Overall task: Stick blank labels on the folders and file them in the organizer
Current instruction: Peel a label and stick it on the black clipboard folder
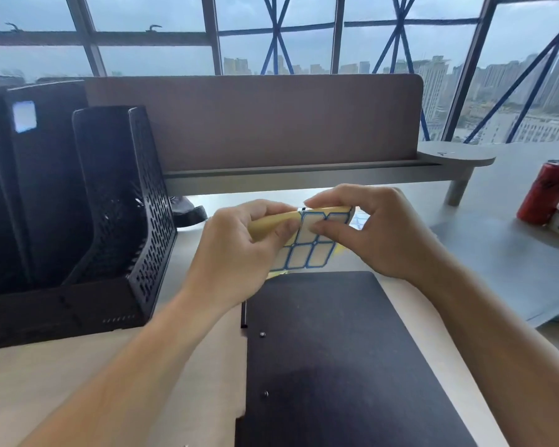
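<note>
Both hands raised above the black folder (342, 359): left hand (239, 250) and right hand (378, 230) pinch the bent label sheet (307, 250), fingers curled.

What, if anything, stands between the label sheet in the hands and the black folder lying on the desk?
Nothing visible does. The left hand and right hand hold the label sheet just beyond the far edge of the black folder, whose cover lies bare.

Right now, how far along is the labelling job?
One labelled folder already stands in the organizer. The left hand and right hand hold the label sheet, apparently peeling one off. The dark folder on the desk shows no label yet and awaits filing.
</note>
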